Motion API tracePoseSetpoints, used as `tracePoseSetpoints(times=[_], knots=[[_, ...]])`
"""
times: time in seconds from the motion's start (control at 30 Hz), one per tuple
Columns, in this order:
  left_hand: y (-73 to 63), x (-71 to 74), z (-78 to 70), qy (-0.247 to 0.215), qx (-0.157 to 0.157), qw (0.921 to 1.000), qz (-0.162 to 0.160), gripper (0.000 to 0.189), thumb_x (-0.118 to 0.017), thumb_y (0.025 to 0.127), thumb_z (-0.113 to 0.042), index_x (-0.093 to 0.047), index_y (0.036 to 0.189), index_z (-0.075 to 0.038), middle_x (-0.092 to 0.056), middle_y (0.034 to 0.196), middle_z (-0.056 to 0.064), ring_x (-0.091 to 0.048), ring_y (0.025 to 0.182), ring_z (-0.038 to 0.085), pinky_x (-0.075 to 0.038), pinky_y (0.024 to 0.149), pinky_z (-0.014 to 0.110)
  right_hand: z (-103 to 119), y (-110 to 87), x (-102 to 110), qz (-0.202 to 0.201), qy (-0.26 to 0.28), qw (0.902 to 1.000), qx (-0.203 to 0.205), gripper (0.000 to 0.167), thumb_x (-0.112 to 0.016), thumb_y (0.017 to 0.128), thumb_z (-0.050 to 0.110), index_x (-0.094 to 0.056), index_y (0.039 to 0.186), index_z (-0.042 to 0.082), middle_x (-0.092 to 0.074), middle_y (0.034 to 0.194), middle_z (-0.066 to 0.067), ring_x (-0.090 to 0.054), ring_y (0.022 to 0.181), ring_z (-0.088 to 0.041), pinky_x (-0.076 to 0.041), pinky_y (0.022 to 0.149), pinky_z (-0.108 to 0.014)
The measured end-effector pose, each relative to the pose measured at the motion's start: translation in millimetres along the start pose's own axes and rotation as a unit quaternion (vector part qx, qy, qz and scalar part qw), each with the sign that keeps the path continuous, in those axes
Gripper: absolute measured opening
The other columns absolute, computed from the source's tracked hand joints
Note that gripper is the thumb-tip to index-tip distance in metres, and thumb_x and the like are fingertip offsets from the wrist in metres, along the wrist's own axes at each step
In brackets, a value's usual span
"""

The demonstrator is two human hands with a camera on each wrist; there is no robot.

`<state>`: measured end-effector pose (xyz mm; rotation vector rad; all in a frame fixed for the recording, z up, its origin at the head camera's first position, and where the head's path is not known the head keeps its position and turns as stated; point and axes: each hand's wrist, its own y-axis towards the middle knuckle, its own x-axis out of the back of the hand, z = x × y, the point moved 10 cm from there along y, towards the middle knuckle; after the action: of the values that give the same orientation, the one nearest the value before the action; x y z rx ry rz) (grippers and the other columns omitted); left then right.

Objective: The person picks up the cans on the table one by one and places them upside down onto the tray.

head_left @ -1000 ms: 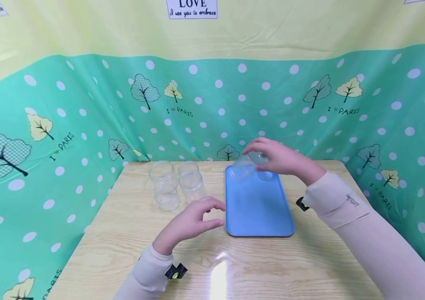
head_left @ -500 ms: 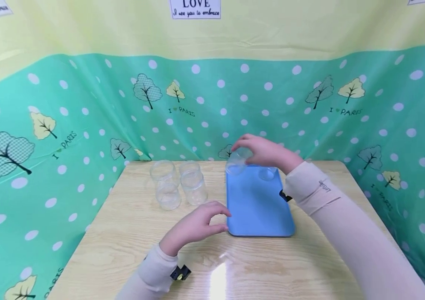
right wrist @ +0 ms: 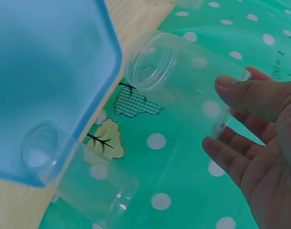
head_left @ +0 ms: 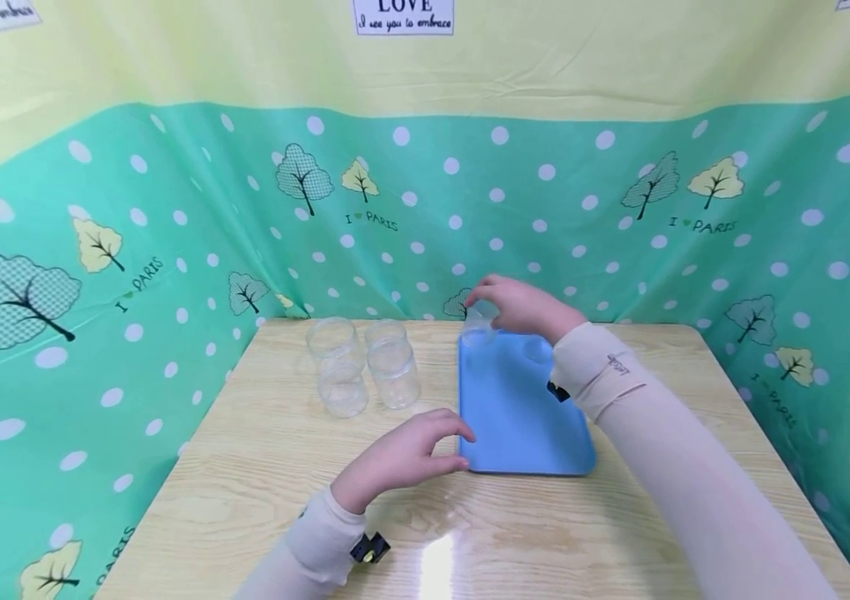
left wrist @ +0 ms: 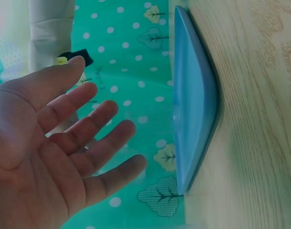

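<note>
My right hand (head_left: 526, 308) pinches a clear plastic jar (right wrist: 190, 83) by its base end, thumb on one side and fingers on the other. The jar's threaded neck points down at the blue tray (head_left: 526, 417), over its far left corner. A second clear jar (right wrist: 95, 176) stands on the tray at the far right, partly behind my right wrist in the head view. My left hand (head_left: 410, 454) hovers beside the tray's near left corner, fingers relaxed and spread, holding nothing.
Left of the tray, several clear jars stand grouped on the wooden table (head_left: 260, 467), among them a front jar (head_left: 344, 392). A green and yellow patterned curtain (head_left: 425, 200) closes off the back and both sides.
My right hand has carried the jar left across the tray's far end, turning it from tilted to more upright and lowering it. My left hand stays almost where it was.
</note>
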<state>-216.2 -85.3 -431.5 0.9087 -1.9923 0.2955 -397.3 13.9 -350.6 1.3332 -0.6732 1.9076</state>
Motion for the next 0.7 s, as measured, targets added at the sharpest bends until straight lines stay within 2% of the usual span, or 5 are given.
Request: tracePoseSetpoints(times=[0.23,0.47,0.7], knots=[[0.7,-0.2,-0.6,0.004,0.003,1.0,0.005,0.028,-0.074,0.096,-0.024,-0.068,0.122,-0.017,-0.066,0.122,-0.005,-0.061,0.118,0.009,-0.049,0.105,0.025,-10,12.5,-14,0.005,-0.018,0.9997,-0.013,0.061,-0.063,0.086,-0.014,-0.064,0.137,0.02,-0.048,0.151,-0.008,-0.046,0.14,-0.032,-0.048,0.11,-0.048],[-0.1,-2.9,-0.4,-0.003,0.002,0.9998,0.019,0.027,-0.072,0.097,-0.025,-0.068,0.122,-0.017,-0.066,0.122,-0.003,-0.064,0.119,0.02,-0.05,0.104,0.026,-20,21.3,-23,0.008,-0.04,0.9987,-0.03,0.066,-0.055,0.084,-0.02,-0.065,0.137,0.02,-0.048,0.151,-0.01,-0.045,0.141,-0.032,-0.046,0.112,-0.048],[0.1,-7.2,0.2,0.004,0.004,0.9995,0.032,0.026,-0.072,0.097,-0.024,-0.068,0.122,-0.018,-0.066,0.122,-0.004,-0.064,0.118,0.02,-0.051,0.101,0.026,-28,25.8,-33,0.017,-0.042,0.9982,-0.039,0.066,-0.056,0.086,-0.021,-0.065,0.136,0.021,-0.047,0.151,-0.01,-0.045,0.141,-0.032,-0.044,0.115,-0.049]])
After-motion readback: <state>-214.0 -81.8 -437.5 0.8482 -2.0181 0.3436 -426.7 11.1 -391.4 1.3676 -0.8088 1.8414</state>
